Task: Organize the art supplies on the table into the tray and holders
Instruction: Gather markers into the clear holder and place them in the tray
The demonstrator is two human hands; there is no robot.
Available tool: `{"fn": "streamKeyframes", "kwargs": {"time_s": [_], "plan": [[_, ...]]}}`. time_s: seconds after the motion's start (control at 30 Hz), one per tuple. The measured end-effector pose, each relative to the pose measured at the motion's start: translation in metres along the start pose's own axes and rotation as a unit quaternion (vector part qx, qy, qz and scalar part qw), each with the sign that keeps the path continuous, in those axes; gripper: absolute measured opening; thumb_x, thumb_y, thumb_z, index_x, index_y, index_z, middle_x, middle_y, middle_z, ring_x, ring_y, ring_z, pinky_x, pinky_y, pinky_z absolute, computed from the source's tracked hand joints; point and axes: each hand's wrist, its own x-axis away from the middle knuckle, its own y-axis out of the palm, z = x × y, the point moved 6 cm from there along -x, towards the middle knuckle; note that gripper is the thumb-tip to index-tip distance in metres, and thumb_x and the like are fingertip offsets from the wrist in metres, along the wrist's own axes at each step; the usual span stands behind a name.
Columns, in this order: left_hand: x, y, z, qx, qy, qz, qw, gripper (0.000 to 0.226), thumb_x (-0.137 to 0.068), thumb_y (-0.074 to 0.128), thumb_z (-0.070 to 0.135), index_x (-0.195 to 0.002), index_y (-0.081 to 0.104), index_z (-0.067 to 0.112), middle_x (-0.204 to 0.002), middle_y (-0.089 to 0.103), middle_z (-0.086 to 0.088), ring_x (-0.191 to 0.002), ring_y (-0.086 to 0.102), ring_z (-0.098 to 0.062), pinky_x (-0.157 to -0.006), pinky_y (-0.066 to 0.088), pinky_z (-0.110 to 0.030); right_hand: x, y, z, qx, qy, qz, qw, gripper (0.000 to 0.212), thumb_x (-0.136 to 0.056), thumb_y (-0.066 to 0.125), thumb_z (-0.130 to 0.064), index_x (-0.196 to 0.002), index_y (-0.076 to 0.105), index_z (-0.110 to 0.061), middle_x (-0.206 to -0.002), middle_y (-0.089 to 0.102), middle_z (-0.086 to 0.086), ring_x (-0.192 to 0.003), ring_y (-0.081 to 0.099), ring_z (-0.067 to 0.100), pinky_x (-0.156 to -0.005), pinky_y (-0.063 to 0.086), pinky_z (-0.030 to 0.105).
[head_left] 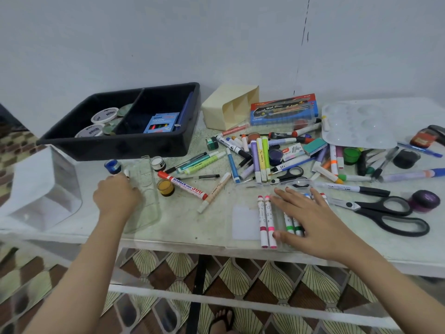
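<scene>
My left hand [115,195] is curled shut by the blue paint pot [112,166], with a small white-tipped pen [127,174] poking out above its fingers. It lies on the left edge of a clear plastic lid [147,189]. My right hand [310,220] lies flat with fingers spread on a clear case of markers [267,220], covering most of them; red, pink and green ones show. The black tray [115,147] at the back left holds white round tubs [104,115] and a blue crayon box [162,122]. A cream holder [216,114] lies tipped on its side beside it.
A clear holder [43,191] lies on its side at the table's left end. Loose markers, pens, paint pots and small scissors [289,173] are heaped mid-table. Large black scissors [385,213] lie right, a clear palette [356,124] behind, and a red marker [183,185] centre-left.
</scene>
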Motion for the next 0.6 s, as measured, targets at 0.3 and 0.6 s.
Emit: {"fn": "streamKeyframes", "kwargs": {"time_s": [0.3,0.6], "plan": [[0.005,-0.003,0.006,0.047,-0.084,-0.042,0.995,0.017,-0.085,0.057,0.019,-0.089,0.056,0.003,-0.095,0.06,-0.017,-0.093,0.056,-0.035,-0.069,0.041,-0.035,0.0,-0.003,-0.003,-0.021,-0.004,0.017,1.0,0.093,-0.069,0.012,-0.087,-0.148,0.019,-0.038,-0.155,0.009,-0.017,-0.144,0.007,0.005,-0.111,-0.016,0.033],[0.062,-0.059,0.082,0.504,0.029,-0.143,0.851,0.005,-0.088,0.06,0.01,-0.084,0.062,0.01,-0.079,0.064,-0.007,-0.07,0.06,-0.015,-0.06,0.05,-0.024,0.007,-0.01,0.003,-0.068,0.021,0.044,0.997,0.081,-0.073,0.025,-0.076,-0.145,0.029,-0.037,-0.153,0.027,-0.011,-0.142,0.017,0.005,-0.114,-0.003,0.033]]}}
